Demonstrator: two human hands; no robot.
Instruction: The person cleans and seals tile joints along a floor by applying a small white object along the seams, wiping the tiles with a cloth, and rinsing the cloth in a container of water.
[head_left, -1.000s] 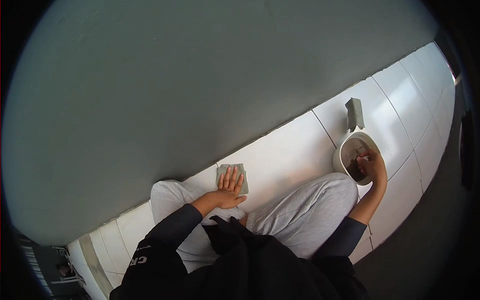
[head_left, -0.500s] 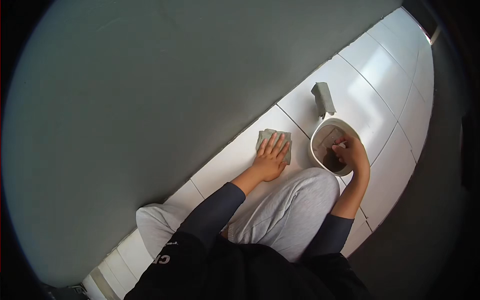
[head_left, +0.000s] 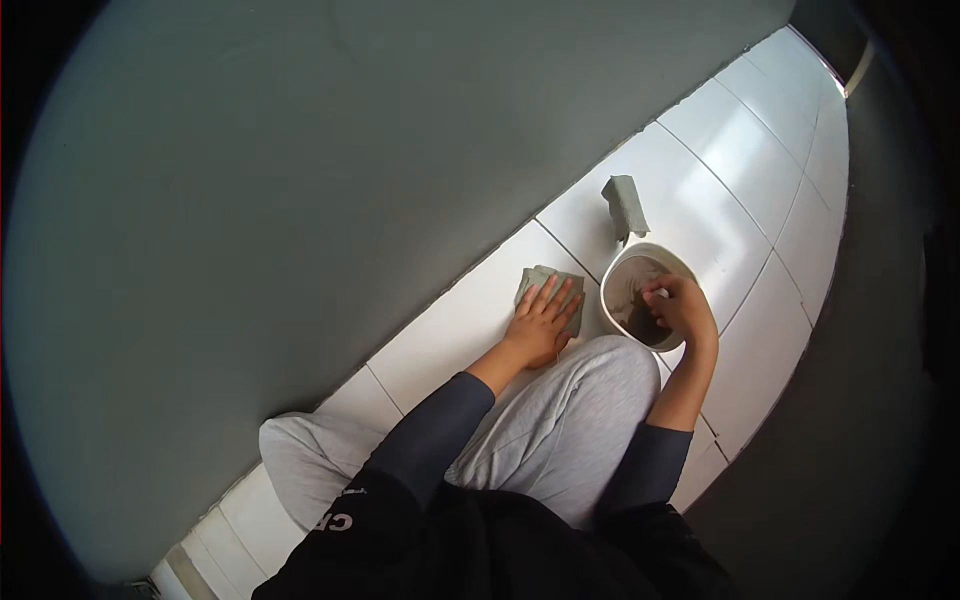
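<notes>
My left hand [head_left: 540,325] lies flat with fingers spread on a folded grey-green cloth [head_left: 531,284] against white tiles. To its right stands a white dipper [head_left: 604,300] holding murky brownish water [head_left: 628,285]. My right hand [head_left: 688,308] reaches over the dipper's right rim, fingers curled together at the water. A small whitish bit shows at those fingertips, too unclear to name. A second grey-green folded piece [head_left: 625,205], cloth-like, lies beyond the dipper and covers or adjoins its short handle.
White tiles [head_left: 735,170] with dark joints form a narrow strip. A dark grey-green wall [head_left: 300,200] borders it on the left, and a dark surface [head_left: 800,430] lies to the right. My bent knee [head_left: 625,365] in grey trousers is close below the dipper.
The whole view has shifted slightly, so the dipper and tiles appear further left. My right hand's fingers have moved a little over the water. The left hand stays on the cloth.
</notes>
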